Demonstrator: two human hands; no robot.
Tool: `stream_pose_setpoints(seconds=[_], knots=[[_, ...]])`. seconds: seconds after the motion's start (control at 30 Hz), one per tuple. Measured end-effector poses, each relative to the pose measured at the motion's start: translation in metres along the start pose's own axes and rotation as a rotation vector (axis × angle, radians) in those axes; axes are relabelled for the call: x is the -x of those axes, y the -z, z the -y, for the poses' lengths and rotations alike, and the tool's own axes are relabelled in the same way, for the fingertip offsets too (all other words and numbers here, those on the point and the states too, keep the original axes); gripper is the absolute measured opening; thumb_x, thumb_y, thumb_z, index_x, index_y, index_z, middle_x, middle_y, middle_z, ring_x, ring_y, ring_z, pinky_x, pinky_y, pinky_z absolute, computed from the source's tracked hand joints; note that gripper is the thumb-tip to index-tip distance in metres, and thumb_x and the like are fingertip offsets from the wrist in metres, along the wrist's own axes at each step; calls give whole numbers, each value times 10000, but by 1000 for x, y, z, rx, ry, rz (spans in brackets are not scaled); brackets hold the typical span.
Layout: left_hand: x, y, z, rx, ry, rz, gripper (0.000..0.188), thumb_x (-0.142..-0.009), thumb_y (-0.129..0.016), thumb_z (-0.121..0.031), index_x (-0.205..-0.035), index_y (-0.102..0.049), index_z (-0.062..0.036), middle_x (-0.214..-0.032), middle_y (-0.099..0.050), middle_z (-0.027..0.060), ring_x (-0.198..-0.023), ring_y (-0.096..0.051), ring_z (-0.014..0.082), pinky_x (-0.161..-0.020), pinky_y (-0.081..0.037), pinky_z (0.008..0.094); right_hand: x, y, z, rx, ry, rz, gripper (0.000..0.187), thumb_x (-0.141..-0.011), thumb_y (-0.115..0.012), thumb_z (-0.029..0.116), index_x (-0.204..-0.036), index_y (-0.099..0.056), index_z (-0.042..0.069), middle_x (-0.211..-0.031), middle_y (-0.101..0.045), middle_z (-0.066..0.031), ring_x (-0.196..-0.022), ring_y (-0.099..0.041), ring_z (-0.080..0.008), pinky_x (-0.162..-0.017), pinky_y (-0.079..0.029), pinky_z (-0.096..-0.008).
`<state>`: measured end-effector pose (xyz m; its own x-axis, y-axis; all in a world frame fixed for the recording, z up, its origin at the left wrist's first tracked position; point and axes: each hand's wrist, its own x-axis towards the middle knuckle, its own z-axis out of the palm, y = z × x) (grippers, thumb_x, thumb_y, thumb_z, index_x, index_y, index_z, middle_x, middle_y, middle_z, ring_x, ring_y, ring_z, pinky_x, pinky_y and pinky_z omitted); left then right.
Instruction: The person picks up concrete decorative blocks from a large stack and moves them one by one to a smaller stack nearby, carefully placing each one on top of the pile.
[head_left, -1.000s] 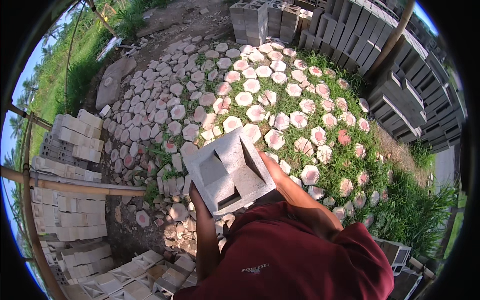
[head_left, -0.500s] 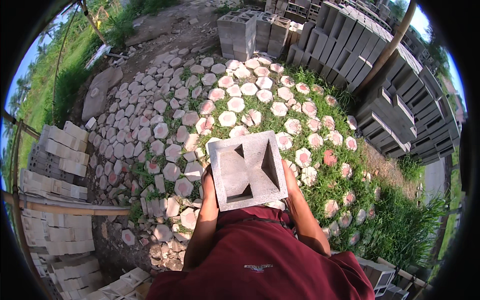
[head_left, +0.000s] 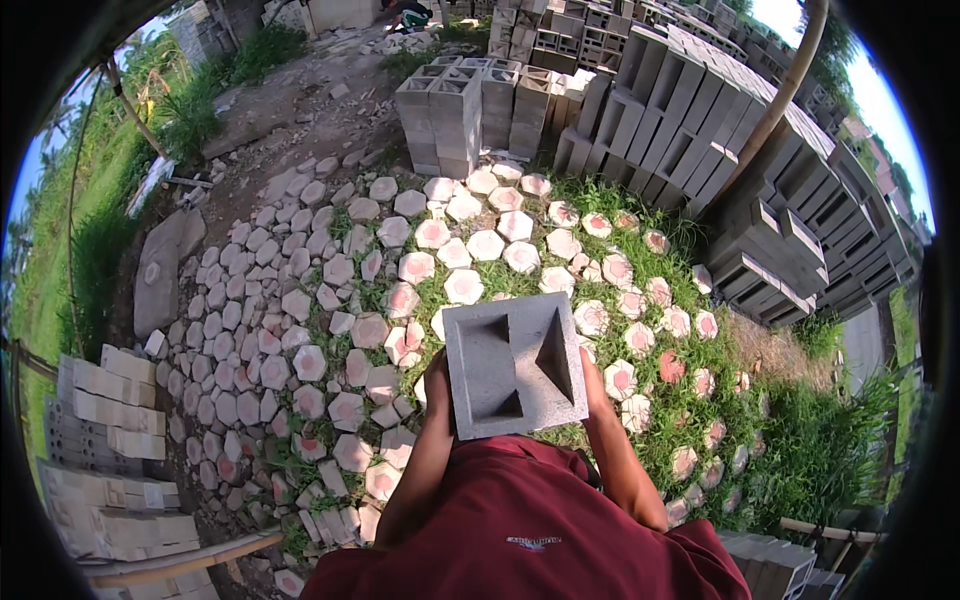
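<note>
A grey concrete hollow block (head_left: 516,362) with two deep cavities is held in front of my body at waist height, its cavities facing up toward me. My left hand (head_left: 438,388) grips its left side and my right hand (head_left: 594,388) its right side. Most of my fingers are hidden under or behind the block. Both forearms come up beside the dark red shirt I wear.
Hexagonal paving stones (head_left: 463,287) with grass between them cover the ground ahead. Upright hollow blocks (head_left: 455,125) stand ahead, beside tall block stacks (head_left: 650,100) on the right. Pale block piles (head_left: 120,400) line the left. A wooden pole (head_left: 785,85) leans at the right. Far off, a person (head_left: 410,14) bends low.
The view has tilted up and shifted, so more of the far ground and a distant person show. The block sits slightly lower and further right in the picture, still between both hands.
</note>
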<state>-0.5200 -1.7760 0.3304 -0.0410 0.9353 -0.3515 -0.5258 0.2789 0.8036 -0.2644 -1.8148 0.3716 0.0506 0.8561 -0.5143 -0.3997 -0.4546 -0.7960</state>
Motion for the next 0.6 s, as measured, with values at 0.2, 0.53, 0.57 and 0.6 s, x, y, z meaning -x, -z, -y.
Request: stream_pose_setpoints(seconds=[0.2,0.53,0.57,0.6], knots=[[-107,13,-74,37,129,61,314,-943,-426,-243,-1068,-605,-17,-908,-630,58,-759,-600,133,-694,-488,276,-71,-85,36,32,144,-43,501,-1001,-311,377,-1368,-423,56,-1263,-548,-99,-1080,-565,-204,-944,-435,-309],[-238,18,-123,24,73,-36,357,-929,-445,-308,-1046,-595,-6,-889,-629,90,-738,-623,195,-679,-521,312,-205,-162,103,-124,-70,113,594,-966,-370,487,-1329,-466,27,-1208,-574,-115,-1048,-577,-196,-890,-476,-335],[-256,23,-126,18,61,-67,362,-929,-442,-307,-1048,-595,-2,-895,-631,93,-741,-624,196,-679,-522,315,-223,-171,110,-109,-96,112,604,-961,-378,495,-1324,-470,20,-1201,-578,-119,-1043,-581,-200,-886,-480,-339],[-275,28,-128,13,48,-101,366,-929,-438,-305,-1050,-596,2,-901,-632,97,-744,-626,197,-680,-523,317,-247,-177,114,-86,-115,123,607,-958,-386,496,-1313,-480,12,-1195,-581,-123,-1037,-584,-202,-886,-481,-338]])
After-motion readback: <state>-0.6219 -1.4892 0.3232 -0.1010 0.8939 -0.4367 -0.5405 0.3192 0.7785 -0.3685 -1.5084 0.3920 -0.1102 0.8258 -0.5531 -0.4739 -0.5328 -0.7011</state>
